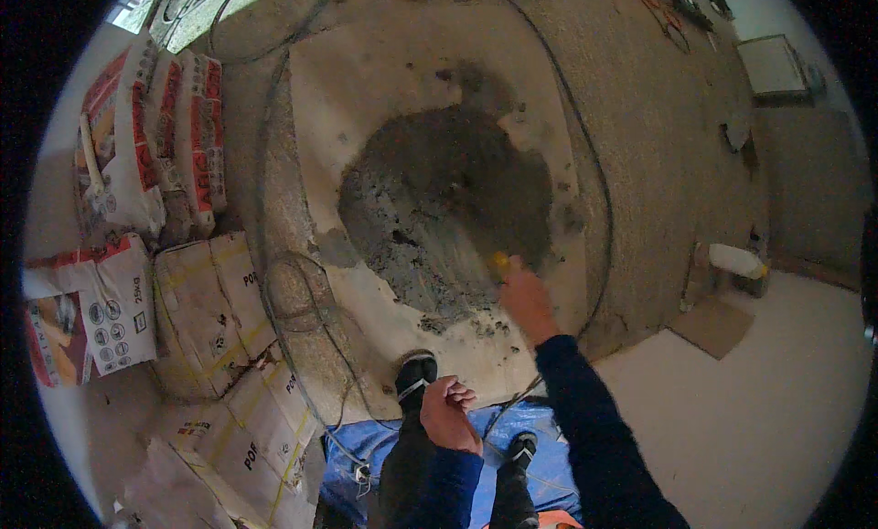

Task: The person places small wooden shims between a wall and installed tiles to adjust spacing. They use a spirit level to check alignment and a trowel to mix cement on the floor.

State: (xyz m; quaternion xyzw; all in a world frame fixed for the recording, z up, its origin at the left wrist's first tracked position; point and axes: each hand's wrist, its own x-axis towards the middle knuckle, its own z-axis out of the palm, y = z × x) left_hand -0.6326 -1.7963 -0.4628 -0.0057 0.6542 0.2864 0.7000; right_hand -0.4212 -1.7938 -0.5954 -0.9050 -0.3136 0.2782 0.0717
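A wide patch of wet grey mortar (412, 191) lies on a pale board (320, 99) on the floor in front of me. My right hand (528, 302) is closed around a tool with a yellow handle (501, 260), at the near right part of the mortar. The tool's working end cannot be made out against the dark mix. Smooth streaks run through the mortar to the left of it. Over my leg, near the board's front edge, my left hand (448, 414) hangs with its fingers curled in, and nothing shows in it.
Printed bags (119, 154) and taped cardboard boxes (206, 309) are stacked at the left. Black cable (596, 163) loops around the board. A blue tarp (366, 442) lies by my feet. At the right are a white bottle (736, 260), a cardboard piece (718, 326) and orange-handled pliers (666, 19).
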